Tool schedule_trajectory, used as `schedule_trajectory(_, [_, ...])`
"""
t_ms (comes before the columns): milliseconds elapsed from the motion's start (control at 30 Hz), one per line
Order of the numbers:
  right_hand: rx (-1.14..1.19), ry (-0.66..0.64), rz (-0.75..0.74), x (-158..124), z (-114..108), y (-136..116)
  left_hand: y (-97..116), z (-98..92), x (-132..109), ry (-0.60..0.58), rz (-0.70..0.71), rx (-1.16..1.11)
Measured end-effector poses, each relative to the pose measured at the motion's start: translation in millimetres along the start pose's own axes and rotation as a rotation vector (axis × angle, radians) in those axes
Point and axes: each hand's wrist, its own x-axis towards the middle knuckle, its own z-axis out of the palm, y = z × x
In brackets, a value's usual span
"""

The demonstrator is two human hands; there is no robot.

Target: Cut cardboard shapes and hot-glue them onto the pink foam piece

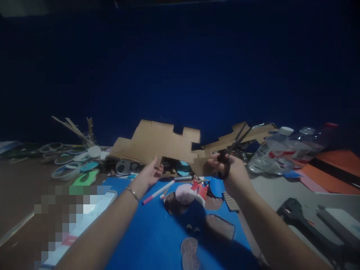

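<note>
My left hand [148,174], with a bracelet at the wrist, reaches forward over the blue sheet [140,232]. Between its thumb and fingers is a small brown cardboard piece [158,162]. My right hand [234,174] is closed round the dark handles of a pair of scissors [239,140], whose blades point up and stand slightly apart. Beyond both hands leans a large cut cardboard sheet [152,140]. Below them lie a pink-capped marker [159,192], a pale round cutout [185,193], red paper scraps [200,188] and a brown outlined cutout [221,226].
Several plastic bottles [271,150] stand at the right, beside orange paper [334,168]. A black glue gun [300,217] lies at the front right. Tape rolls [66,170], wooden sticks [73,129] and a green item [86,177] are at the left. A dark blue wall rises behind.
</note>
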Motion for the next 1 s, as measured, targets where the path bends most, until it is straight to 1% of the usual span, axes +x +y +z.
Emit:
schedule_trajectory(67, [-0.021, -0.005, -0.003, -0.5, 1.6, 2.2, 0.0, 0.3, -3.3, -0.017, -0.088, 0.019])
schedule_trajectory(133, [-0.073, -0.012, -0.01, -1.7, 2.2, 2.3, -1.2, 3.0, -5.7, -0.04, -0.135, 0.014])
schedule_trajectory(167, [-0.106, -0.014, -0.014, -2.4, 2.3, 2.1, -2.5, 5.0, -6.3, -0.053, -0.131, -0.002])
schedule_trajectory(233, [-0.156, -0.013, -0.032, -3.4, 1.9, 1.8, -6.6, 10.0, -6.2, -0.079, -0.075, -0.052])
schedule_trajectory(300, [-0.156, -0.009, -0.049, -3.4, 1.3, 2.7, -11.5, 15.2, -5.7, -0.101, -0.003, -0.092])
schedule_trajectory(367, [-0.133, -0.005, -0.056, -2.6, 0.7, 4.5, -15.3, 19.6, -6.3, -0.123, 0.034, -0.092])
schedule_trajectory(500, [-0.137, 0.002, -0.056, -1.1, 1.0, 8.5, -15.1, 21.8, -10.3, -0.186, -0.005, 0.023])
schedule_trajectory(567, [-0.145, -0.002, -0.052, -0.8, 1.8, 10.5, -12.2, 18.2, -10.0, -0.203, -0.032, 0.116])
schedule_trajectory(633, [-0.149, -0.011, -0.032, -1.1, 2.6, 12.5, -9.7, 12.3, -6.9, -0.198, -0.029, 0.222])
schedule_trajectory(733, [-0.188, -0.04, -0.027, -2.8, 3.4, 14.1, -8.6, 6.9, -3.3, -0.177, 0.054, 0.378])
schedule_trajectory(800, [-0.222, -0.047, -0.049, -4.8, 3.8, 13.8, -10.6, 11.4, -8.1, -0.19, 0.144, 0.453])
schedule_trajectory(867, [-0.244, -0.036, -0.048, -7.3, 4.5, 12.5, -15.4, 23.0, -21.7, -0.233, 0.229, 0.508])
schedule_trajectory(933, [-0.23, -0.041, -0.024, -10.2, 6.4, 11.1, -23.0, 37.5, -41.9, -0.304, 0.279, 0.561])
schedule_trajectory(967, [-0.216, -0.054, -0.008, -11.9, 7.9, 10.5, -27.6, 44.2, -52.6, -0.351, 0.297, 0.613])
schedule_trajectory(1000, [-0.2, -0.073, 0.008, -13.6, 9.7, 10.2, -32.3, 49.7, -62.5, -0.431, 0.366, 0.751])
